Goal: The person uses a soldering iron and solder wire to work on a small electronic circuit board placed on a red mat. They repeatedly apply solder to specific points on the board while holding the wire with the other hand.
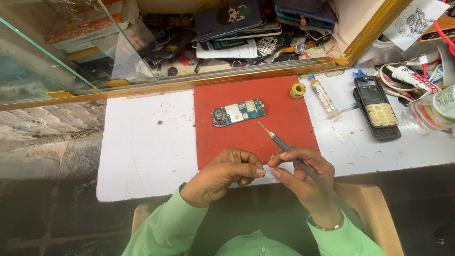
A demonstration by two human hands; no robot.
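White worktop (142, 142) across frame centre, wooden ledge (189, 84) along its far edge, glass case pane (42, 57) upper left, rough stone wall (47, 132) at left, dark floor (57, 213) lower left, wooden stool seat (379, 208) bottom right, even daylight

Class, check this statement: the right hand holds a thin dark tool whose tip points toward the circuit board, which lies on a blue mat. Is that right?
Not quite. The head view shows the circuit board lying on a red mat, not blue. The rest holds: the right hand holds the thin dark tool, its tip pointing toward the board.

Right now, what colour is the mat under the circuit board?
Red mat, with the blue-green circuit board lying on it; the head view shows it best.
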